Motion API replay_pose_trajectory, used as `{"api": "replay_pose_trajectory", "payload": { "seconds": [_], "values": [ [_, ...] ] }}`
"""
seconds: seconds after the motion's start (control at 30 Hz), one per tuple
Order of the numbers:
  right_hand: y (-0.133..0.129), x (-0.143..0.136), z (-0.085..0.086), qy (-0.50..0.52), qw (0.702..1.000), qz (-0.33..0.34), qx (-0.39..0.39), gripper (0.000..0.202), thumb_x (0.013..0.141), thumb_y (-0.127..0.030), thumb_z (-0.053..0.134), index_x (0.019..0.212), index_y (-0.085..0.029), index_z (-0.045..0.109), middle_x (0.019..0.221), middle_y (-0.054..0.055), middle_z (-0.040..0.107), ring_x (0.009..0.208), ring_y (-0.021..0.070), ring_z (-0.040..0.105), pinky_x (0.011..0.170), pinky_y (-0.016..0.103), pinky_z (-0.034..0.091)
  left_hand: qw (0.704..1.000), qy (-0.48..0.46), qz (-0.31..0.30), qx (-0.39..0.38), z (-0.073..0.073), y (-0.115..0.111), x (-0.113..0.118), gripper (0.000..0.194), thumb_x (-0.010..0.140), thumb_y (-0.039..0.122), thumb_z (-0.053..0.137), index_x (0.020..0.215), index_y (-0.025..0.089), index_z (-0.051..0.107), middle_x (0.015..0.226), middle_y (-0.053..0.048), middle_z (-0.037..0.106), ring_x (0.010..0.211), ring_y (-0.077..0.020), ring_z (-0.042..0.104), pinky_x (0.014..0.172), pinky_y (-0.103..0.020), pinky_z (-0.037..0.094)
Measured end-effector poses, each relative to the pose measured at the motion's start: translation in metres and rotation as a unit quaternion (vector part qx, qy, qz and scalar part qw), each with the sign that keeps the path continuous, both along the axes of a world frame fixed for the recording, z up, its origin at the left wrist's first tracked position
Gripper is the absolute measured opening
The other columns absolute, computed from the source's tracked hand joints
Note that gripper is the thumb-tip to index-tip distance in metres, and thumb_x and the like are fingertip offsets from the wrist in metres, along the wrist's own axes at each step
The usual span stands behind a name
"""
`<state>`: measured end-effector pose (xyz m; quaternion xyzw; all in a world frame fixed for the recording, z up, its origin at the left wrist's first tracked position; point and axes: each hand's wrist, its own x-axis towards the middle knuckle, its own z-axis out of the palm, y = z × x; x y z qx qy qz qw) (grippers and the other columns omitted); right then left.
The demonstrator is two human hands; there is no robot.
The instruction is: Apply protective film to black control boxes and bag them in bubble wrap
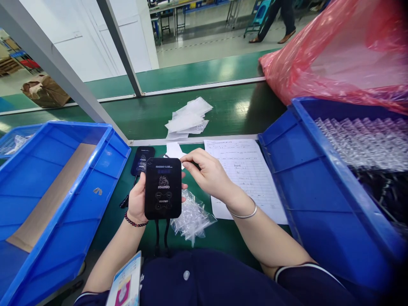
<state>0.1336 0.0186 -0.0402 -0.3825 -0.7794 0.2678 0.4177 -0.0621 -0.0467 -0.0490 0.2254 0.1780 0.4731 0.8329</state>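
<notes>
A black box-shaped device point(163, 193) with "RHINO" lettering and round button marks on its face is upright in my left hand point(137, 200), whose fingers wrap round it from behind. Two black cords hang from its lower edge. At its upper right corner, my right hand point(208, 175) pinches thumb and forefinger together; whatever lies between them is too small to make out. Behind and to the left, a second black RHINO device point(140, 163) lies on the green bench. Just below my right hand is a clear plastic bag point(194, 219) of small transparent pieces.
A printed sheet point(247, 170) lies right of centre, with white thin pouches point(188, 119) stacked farther back. Blue bins flank me: the left bin point(105, 170) holds cardboard, the right bin point(280, 170) bubble wrap and dark items. Red plastic point(296, 55) drapes behind; a person's legs point(277, 19) show beyond.
</notes>
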Motion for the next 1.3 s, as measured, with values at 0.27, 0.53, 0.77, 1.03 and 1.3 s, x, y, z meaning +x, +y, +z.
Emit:
{"api": "replay_pose_trajectory", "payload": {
  "seconds": [0.27, 0.53, 0.77, 1.03, 1.3],
  "values": [
    [-0.0012, 0.0006, 0.0006, -0.004, 1.000, -0.007, 0.002, 0.015, 0.093, -0.016, 0.050, 0.092, -0.021, 0.064, 0.090, 0.003, 0.062, 0.082, 0.0157, 0.060, 0.074, 0.031, 0.048, 1.000, 0.003, -0.004, -0.003, -0.0017, -0.0015, -0.0006, 0.072, 0.095, 0.062, 0.018, 0.140, 0.014, 0.047, 0.144, -0.019, 0.045, 0.129, -0.0416, 0.045, 0.103, -0.064, 0.036],
    [-0.0016, 0.0008, 0.0010, 0.016, 1.000, -0.001, 0.003, 0.015, 0.093, -0.016, 0.051, 0.091, -0.021, 0.064, 0.088, 0.003, 0.063, 0.082, 0.0157, 0.061, 0.073, 0.030, 0.049, 1.000, -0.002, -0.008, -0.007, -0.0017, -0.0013, -0.0001, 0.072, 0.094, 0.063, 0.019, 0.141, 0.015, 0.045, 0.144, -0.019, 0.045, 0.128, -0.0410, 0.046, 0.102, -0.063, 0.037],
    [-0.0007, 0.0001, 0.0006, 0.022, 1.000, 0.003, 0.008, 0.015, 0.093, -0.016, 0.051, 0.092, -0.021, 0.065, 0.089, 0.003, 0.064, 0.083, 0.0162, 0.061, 0.074, 0.031, 0.050, 1.000, -0.014, -0.005, -0.010, 0.0016, -0.0021, 0.0012, 0.072, 0.095, 0.062, 0.019, 0.138, 0.013, 0.048, 0.142, -0.019, 0.047, 0.124, -0.0396, 0.050, 0.099, -0.060, 0.042],
    [-0.0027, -0.0001, 0.0009, 0.025, 1.000, -0.002, 0.010, 0.016, 0.093, -0.016, 0.051, 0.092, -0.022, 0.066, 0.088, 0.003, 0.064, 0.082, 0.0161, 0.061, 0.073, 0.031, 0.050, 1.000, 0.018, 0.000, -0.013, 0.0012, -0.0016, 0.0015, 0.073, 0.093, 0.064, 0.020, 0.141, 0.014, 0.045, 0.145, -0.019, 0.044, 0.128, -0.0421, 0.045, 0.100, -0.063, 0.039],
    [-0.0016, -0.0006, -0.0004, 0.038, 0.999, 0.004, 0.018, 0.015, 0.093, -0.015, 0.053, 0.093, -0.021, 0.067, 0.090, 0.003, 0.066, 0.084, 0.0161, 0.062, 0.075, 0.031, 0.051, 1.000, -0.011, -0.007, -0.011, 0.0016, -0.0014, 0.0010, 0.073, 0.094, 0.063, 0.018, 0.137, 0.013, 0.050, 0.141, -0.019, 0.048, 0.117, -0.0352, 0.056, 0.092, -0.053, 0.049]
  ]
}}
